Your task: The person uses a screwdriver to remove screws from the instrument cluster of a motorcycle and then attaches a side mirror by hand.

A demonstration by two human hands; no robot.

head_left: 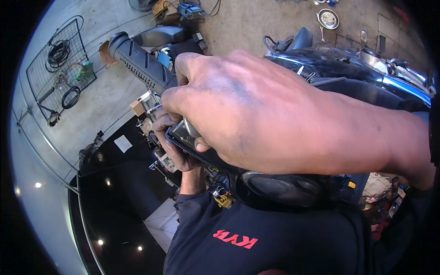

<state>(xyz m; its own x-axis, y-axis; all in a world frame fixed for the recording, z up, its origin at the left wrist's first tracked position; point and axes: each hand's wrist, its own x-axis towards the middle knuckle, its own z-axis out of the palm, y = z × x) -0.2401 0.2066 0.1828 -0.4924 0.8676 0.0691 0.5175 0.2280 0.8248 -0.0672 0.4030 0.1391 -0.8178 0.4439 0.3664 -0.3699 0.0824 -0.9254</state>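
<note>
Right hand (245, 107): reaches in from the right, bent into a loose fist over the inner end of the black grip (139, 61); pinch hidden, cannot tell on what.
Left hand (178, 158): comes up from below, wraps around the left end of the dark housing (180, 134).
Dark housing: sits between both hands, just below the grip, partly covered.
Metal piece (190, 128): peeks out beneath the right fingers, rounded, too hidden to identify.
Black grip: points up and left, slotted, flared at the far end.
Slip: could skid on the glossy housing, given smudged skin.
Skew: could tilt the housing if pushed harder than braced from below.
Drop: could lose anything small to the floor (256, 23) through a loosened pinch.
Beyond: dark oval lens (284, 185) below the right wrist; black bodywork (321, 62) farther off; round metal tray (329, 19) on the floor.
</note>
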